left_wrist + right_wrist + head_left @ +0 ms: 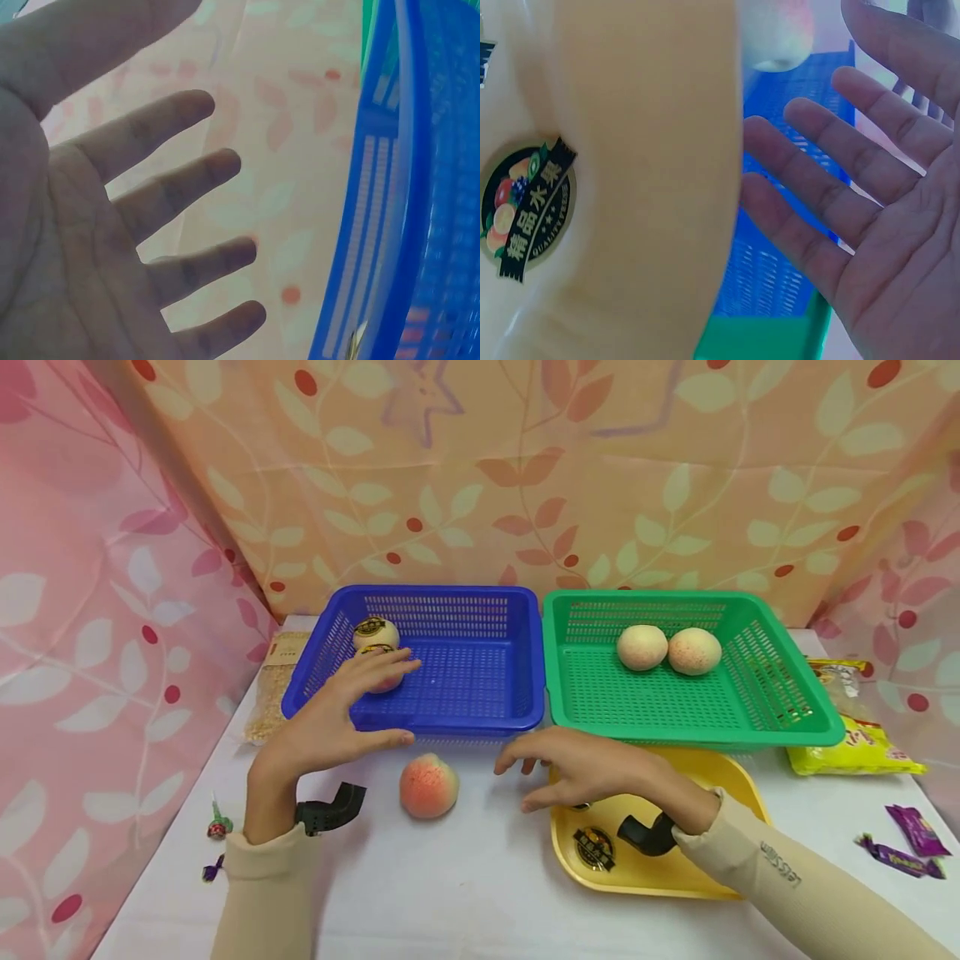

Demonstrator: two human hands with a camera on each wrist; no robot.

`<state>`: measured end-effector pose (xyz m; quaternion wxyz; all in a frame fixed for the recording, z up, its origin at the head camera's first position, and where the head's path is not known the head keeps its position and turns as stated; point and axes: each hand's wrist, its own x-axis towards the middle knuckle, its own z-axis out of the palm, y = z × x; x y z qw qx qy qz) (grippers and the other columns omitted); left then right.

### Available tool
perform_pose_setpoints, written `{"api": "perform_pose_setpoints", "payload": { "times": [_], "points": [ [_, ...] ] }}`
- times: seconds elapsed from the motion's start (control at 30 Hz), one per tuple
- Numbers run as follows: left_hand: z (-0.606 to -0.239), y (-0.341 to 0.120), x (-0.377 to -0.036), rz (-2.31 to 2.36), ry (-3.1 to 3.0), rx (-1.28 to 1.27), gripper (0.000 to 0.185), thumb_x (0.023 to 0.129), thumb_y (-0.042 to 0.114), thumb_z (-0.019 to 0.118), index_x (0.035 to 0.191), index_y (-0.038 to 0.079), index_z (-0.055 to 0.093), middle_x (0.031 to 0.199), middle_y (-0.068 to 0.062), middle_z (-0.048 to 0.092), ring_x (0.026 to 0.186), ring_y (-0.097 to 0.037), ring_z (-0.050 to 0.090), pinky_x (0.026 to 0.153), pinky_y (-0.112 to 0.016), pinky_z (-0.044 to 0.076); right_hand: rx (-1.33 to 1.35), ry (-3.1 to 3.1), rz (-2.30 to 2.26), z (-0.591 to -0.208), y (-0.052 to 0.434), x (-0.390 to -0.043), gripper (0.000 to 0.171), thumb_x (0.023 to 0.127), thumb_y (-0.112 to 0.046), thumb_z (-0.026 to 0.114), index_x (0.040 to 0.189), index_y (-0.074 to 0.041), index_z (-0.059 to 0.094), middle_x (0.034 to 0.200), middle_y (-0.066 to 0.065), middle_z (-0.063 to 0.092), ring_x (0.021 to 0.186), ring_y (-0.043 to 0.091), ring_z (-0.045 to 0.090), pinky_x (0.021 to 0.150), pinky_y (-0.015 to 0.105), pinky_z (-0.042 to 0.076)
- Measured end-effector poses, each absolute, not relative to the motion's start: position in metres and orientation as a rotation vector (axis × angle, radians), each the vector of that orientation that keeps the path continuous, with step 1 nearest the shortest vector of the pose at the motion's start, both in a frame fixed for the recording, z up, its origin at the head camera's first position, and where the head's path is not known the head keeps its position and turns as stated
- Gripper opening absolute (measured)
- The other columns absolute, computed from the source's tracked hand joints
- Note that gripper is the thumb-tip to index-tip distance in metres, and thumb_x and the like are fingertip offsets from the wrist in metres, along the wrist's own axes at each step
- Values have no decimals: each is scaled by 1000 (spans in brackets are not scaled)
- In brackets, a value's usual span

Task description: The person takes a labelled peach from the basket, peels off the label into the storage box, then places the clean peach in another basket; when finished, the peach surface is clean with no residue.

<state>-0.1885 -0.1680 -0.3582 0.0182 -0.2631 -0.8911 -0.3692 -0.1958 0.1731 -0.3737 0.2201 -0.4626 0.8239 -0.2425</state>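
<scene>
My left hand (326,714) hovers over the near left edge of the blue basket (480,724), overlapping two labelled peaches (381,631) inside it. Its fingers are spread with nothing held, as the left wrist view shows by the bare palm (67,232). A pink peach (429,789) sits on the white table between both hands. My right hand (581,768), also holding nothing, is over the left side of the yellow tray (637,881); its fingers (817,195) are extended in the right wrist view. Black-and-gold stickers (594,848) lie in the tray.
Beside the blue basket stands a green basket (675,735) with two pale peaches (642,648). A bag of grain (270,697) lies at the left, a yellow snack bag (855,752) at the right. Small wrapped candies (918,829) lie near both table edges. Patterned cloth (487,485) hangs behind.
</scene>
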Motion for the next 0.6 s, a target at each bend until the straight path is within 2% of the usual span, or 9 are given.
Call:
{"api": "perform_pose_setpoints", "payload": {
  "times": [0.1, 0.23, 0.47, 0.6],
  "points": [
    [-359, -157, -186, -1139, -2770, -924, 82, 79, 34, 89, 151, 26, 51, 162, -1, 41, 154, -27, 30, 122, -62, 25, -1266, 2286, -701, -371, 177, -195, 39, 91, -27, 77, 128, -21, 66, 127, -6, 69, 105, 10, 68, 89, 28, 56],
    [-361, -146, -180, -1122, -2806, -1006, 77, 81, 34, 87, 150, 26, 52, 159, 1, 45, 153, -28, 30, 121, -61, 28, -1254, 2282, -729, -370, 179, -194, 36, 92, -26, 77, 126, -21, 66, 127, -3, 69, 105, 10, 68, 88, 29, 58],
    [-362, -133, -170, -1111, -2864, -1096, 67, 82, 31, 86, 143, 28, 59, 147, 4, 57, 139, -23, 48, 115, -53, 42, -1227, 2271, -748, -368, 180, -191, 33, 91, -25, 77, 123, -19, 68, 121, -3, 70, 104, 12, 68, 87, 28, 59],
    [-364, -128, -165, -1070, -3005, -1124, 64, 82, 32, 86, 140, 29, 61, 142, 6, 61, 135, -21, 53, 113, -51, 44, -1220, 2272, -754, -368, 181, -190, 32, 91, -25, 78, 121, -19, 69, 118, -4, 70, 103, 12, 68, 86, 27, 59]
  ]
}}
